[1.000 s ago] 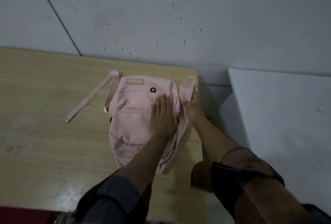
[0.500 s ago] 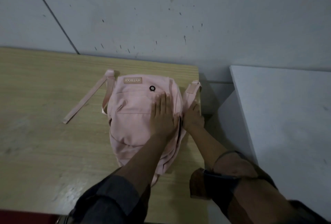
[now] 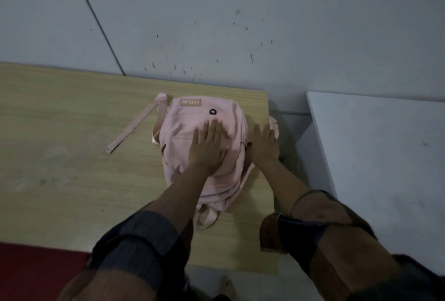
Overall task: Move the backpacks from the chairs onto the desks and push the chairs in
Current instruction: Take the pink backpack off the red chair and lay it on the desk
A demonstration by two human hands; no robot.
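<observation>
A pink backpack (image 3: 185, 132) lies flat on the wooden desk (image 3: 72, 156), close to the desk's right edge, with one strap (image 3: 131, 129) stretched out to its left. My left hand (image 3: 208, 149) rests flat on top of the backpack, fingers straight. My right hand (image 3: 263, 144) lies flat with straight fingers beside the bag's right side, on the right strap at the desk edge. No chair is plainly visible.
A white desk (image 3: 385, 156) stands to the right, separated by a narrow gap. A grey wall (image 3: 240, 23) runs just behind both desks. A red surface (image 3: 36, 271) shows at the bottom left, below the desk's front edge.
My right hand has let go of the right strap it was pinching and now lies flat beside the bag. My left hand stays flat on top of the backpack.
</observation>
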